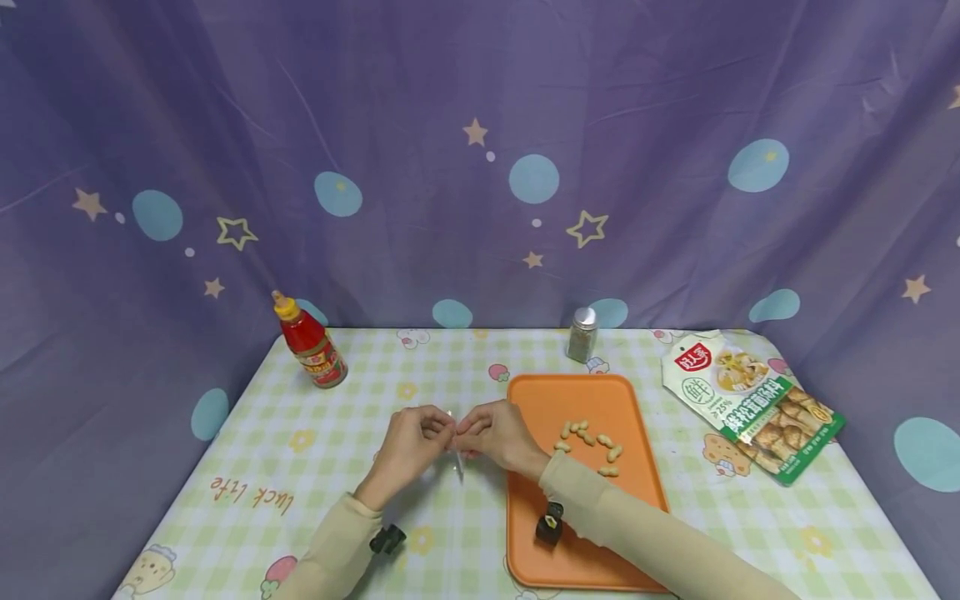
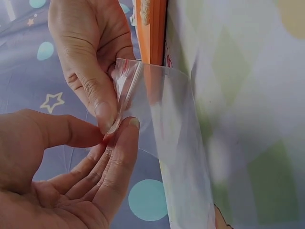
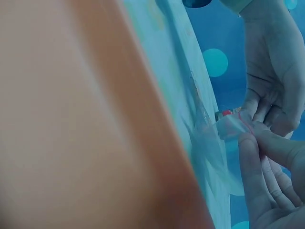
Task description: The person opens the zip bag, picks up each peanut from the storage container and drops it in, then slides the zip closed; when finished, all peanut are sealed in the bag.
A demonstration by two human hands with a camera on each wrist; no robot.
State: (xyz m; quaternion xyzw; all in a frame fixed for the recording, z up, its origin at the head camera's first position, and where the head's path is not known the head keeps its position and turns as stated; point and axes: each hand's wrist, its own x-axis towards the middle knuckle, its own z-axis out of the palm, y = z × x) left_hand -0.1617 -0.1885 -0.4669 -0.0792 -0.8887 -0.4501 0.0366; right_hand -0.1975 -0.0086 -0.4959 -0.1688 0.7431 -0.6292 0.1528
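A clear plastic zip bag (image 2: 176, 124) with a red line along its mouth hangs between the two hands, low over the table. My left hand (image 1: 412, 446) pinches the bag's top edge between thumb and fingertips. Close beside it, my right hand (image 1: 501, 433) pinches the same edge, the fingertips of both hands nearly meeting. In the right wrist view the bag (image 3: 214, 148) looks flat and see-through, its lower part hanging down. Right of the hands lies an orange tray (image 1: 547, 396) bearing several peanuts (image 1: 604, 440); the right forearm reaches across it.
A red sauce bottle (image 1: 311, 346) with a yellow cap stands at the back left. A glass spice shaker (image 1: 582, 336) is behind the tray. On the right lies a green and white food packet (image 1: 750, 400). A purple curtain (image 1: 420, 108) hangs behind the checked tablecloth (image 1: 330, 467).
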